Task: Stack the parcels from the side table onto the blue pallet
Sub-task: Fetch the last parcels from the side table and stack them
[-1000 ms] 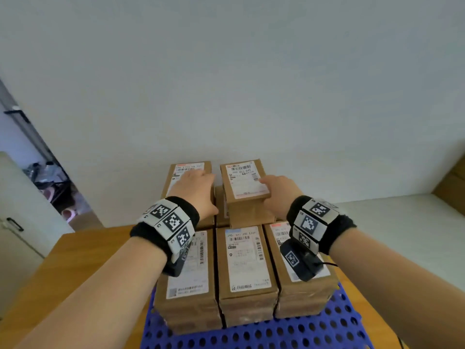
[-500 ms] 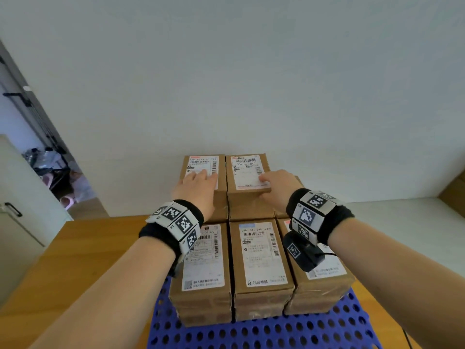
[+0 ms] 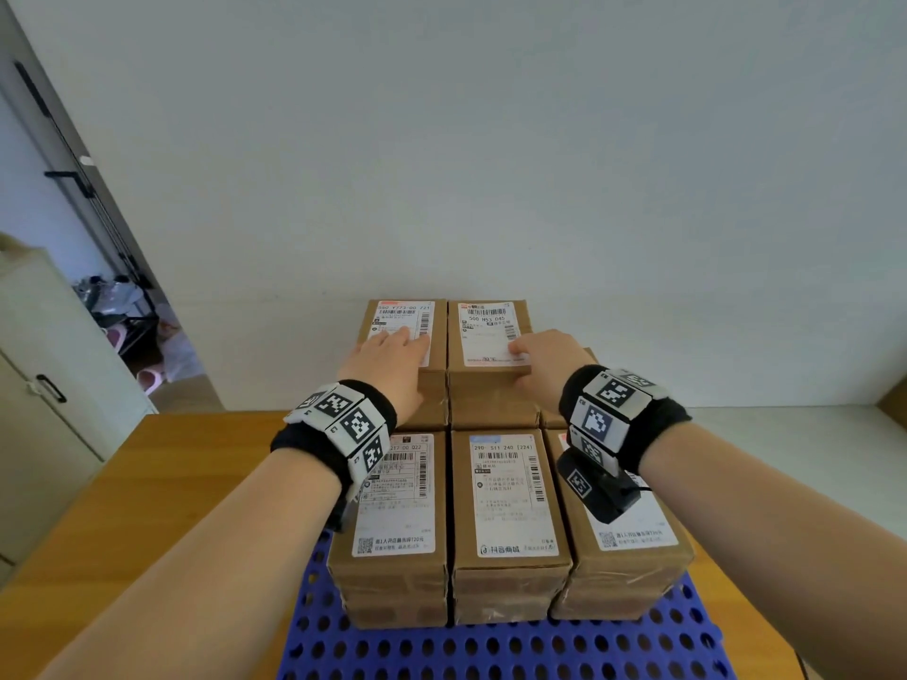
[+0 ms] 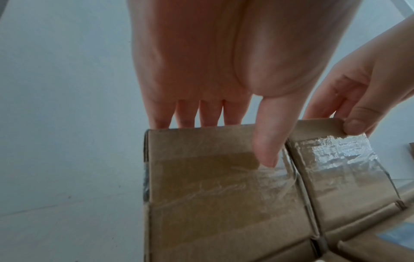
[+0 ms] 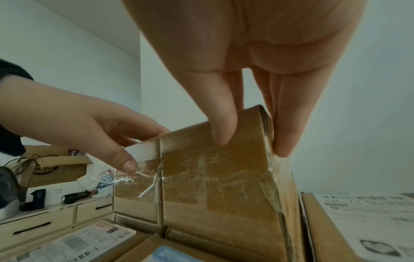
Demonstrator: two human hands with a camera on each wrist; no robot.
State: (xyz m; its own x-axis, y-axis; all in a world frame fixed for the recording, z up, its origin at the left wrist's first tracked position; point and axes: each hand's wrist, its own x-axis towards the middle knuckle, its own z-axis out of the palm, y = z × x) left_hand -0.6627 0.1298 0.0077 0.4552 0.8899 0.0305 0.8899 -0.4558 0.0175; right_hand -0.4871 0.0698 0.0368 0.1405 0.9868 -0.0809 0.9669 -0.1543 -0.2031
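Note:
Brown taped parcels with white labels stand in rows on the blue pallet (image 3: 491, 650). In the higher back row, my left hand (image 3: 392, 350) lies with straight fingers on top of the back-left parcel (image 3: 400, 314), thumb against its near face (image 4: 212, 186). My right hand (image 3: 540, 355) holds the parcel next to it (image 3: 486, 331): in the right wrist view the thumb presses the near face (image 5: 212, 177) and the fingers wrap the right side. The two top parcels sit side by side, level and touching.
Three front-row parcels (image 3: 505, 493) lie lower, under my wrists. The pallet rests on a wooden table (image 3: 147, 483) against a white wall. A white surface (image 3: 785, 458) extends to the right. A pale cabinet (image 3: 49, 385) and a doorway are at the left.
My right hand has lowered its parcel from a raised, tilted position until it sits level beside the back-left parcel. My left hand has stayed on the back-left parcel.

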